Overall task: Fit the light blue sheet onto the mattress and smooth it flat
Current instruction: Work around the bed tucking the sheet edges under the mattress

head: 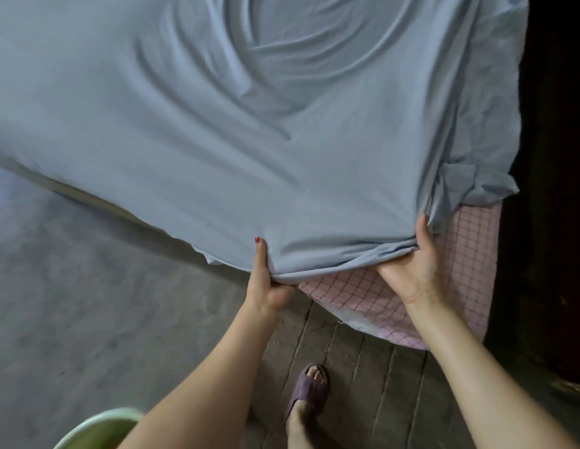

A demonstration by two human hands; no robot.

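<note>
The light blue sheet [217, 131] covers most of the mattress, with curved wrinkles near the upper middle. A pink checked mattress corner [450, 280] shows bare at the lower right. My left hand [266, 280] grips the sheet's near edge, thumb on top. My right hand [415, 264] holds the same edge further right, beside the bare corner, with the cloth bunched between the two hands. A loose flap of sheet [476, 186] hangs crumpled over the right side.
Grey concrete floor [88, 303] lies at the left and wooden planks [363, 367] under me. My foot in a purple slipper [309, 390] stands near the bed. A green basin rim [97, 429] sits at the bottom left. Dark furniture [554, 189] borders the right.
</note>
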